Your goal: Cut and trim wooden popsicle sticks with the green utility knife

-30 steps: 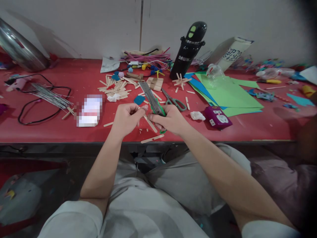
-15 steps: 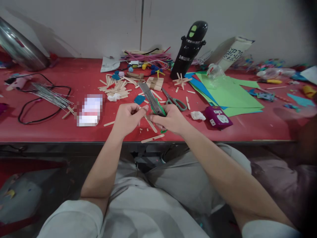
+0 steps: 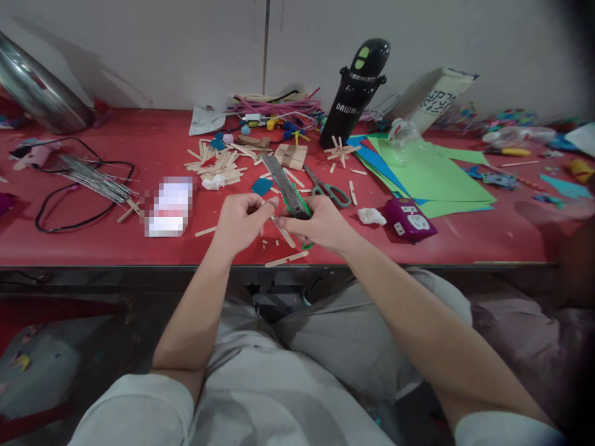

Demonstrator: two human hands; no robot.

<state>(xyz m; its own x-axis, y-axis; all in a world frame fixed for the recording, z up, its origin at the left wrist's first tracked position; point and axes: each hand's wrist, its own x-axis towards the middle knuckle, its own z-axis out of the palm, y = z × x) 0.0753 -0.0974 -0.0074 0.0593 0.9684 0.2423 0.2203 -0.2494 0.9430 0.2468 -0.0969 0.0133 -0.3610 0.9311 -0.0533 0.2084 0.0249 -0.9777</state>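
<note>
Right hand (image 3: 320,222) grips the green-and-grey metal cutter (image 3: 289,194), slanting away leftward. Just beside, left hand (image 3: 242,223) pinches a thin pale wooden stick (image 3: 273,217).

Silvery metal flask (image 3: 44,90), 10 o'clock: edge-cropped. White flat rectangle (image 3: 170,207), 9 o'clock: pixelated. Green-handled, steel-bladed cutter (image 3: 287,189), centre: handle partly hidden by right hand (image 3: 321,223).

This is looking like a craft workspace: wooden sticks (image 3: 220,162) are littering the red table (image 3: 60,249) mid-frame, scissors (image 3: 327,188) are lying near them, and coloured sheets (image 3: 444,179) are overlapping right of centre
</note>
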